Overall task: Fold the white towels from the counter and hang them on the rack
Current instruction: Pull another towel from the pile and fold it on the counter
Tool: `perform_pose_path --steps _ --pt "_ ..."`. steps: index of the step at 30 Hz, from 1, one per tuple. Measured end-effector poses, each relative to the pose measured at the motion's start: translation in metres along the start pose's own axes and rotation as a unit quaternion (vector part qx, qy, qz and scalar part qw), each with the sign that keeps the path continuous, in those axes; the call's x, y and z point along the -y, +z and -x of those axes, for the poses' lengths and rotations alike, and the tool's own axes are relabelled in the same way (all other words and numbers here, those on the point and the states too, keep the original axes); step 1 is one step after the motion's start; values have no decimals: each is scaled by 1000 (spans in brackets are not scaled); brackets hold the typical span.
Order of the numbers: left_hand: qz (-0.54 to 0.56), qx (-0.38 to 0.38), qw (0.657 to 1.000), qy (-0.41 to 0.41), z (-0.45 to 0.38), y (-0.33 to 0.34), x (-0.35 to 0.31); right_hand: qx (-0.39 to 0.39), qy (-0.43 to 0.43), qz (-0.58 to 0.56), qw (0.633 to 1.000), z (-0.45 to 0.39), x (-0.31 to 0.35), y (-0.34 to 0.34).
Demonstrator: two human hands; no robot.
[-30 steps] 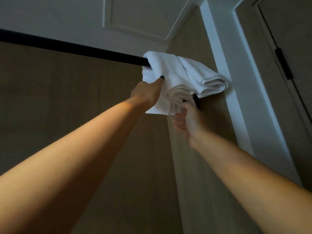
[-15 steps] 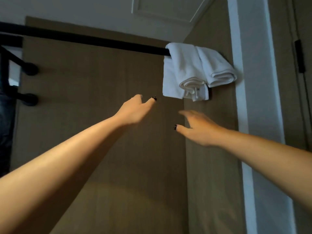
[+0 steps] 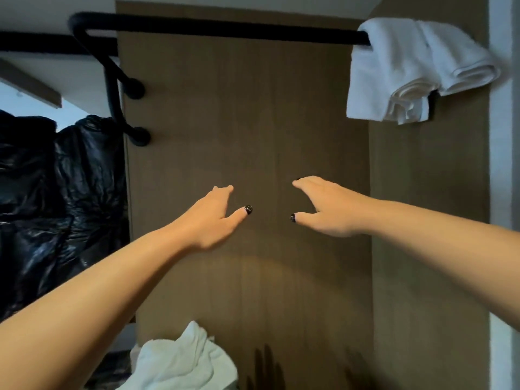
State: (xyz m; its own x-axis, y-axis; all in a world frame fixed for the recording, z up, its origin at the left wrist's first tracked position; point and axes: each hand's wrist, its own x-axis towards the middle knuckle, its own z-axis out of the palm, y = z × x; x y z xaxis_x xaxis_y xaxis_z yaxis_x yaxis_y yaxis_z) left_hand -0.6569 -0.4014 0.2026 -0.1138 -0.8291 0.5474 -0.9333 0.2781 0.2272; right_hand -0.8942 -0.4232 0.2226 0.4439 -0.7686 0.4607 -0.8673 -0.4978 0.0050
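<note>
Counting: one brown wall panel (image 3: 247,136), one black rack (image 3: 225,30), two hung towels (image 3: 399,77), one loose towel pile (image 3: 183,358), two hands.
Towels: white, folded, draped side by side over the rack's right end; the crumpled pile lay at the bottom edge.
Left hand (image 3: 213,218): empty, fingers relaxed.
Right hand (image 3: 326,209): empty, fingers loosely spread.
Change: both hands had dropped well below the hung towels.

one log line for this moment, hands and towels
left hand: open, empty | right hand: open, empty | folded towels: hung on rack | loose towel: unfolded, below
</note>
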Motion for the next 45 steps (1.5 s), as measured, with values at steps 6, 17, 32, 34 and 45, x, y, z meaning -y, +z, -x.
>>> perform_pose_path --steps 6,17,32,34,45 --pt "-16 20 1000 3 39 -20 86 11 -1 -45 999 -33 79 55" --pt "39 61 996 -46 101 15 186 21 24 -180 983 -38 164 177" --pt "87 151 974 -142 87 144 277 148 -13 -212 966 -78 130 323" --pt "93 162 968 -168 90 163 290 168 -24 -215 962 -89 126 337" --pt "105 163 922 -335 104 291 332 234 -18 -232 944 -123 129 412"
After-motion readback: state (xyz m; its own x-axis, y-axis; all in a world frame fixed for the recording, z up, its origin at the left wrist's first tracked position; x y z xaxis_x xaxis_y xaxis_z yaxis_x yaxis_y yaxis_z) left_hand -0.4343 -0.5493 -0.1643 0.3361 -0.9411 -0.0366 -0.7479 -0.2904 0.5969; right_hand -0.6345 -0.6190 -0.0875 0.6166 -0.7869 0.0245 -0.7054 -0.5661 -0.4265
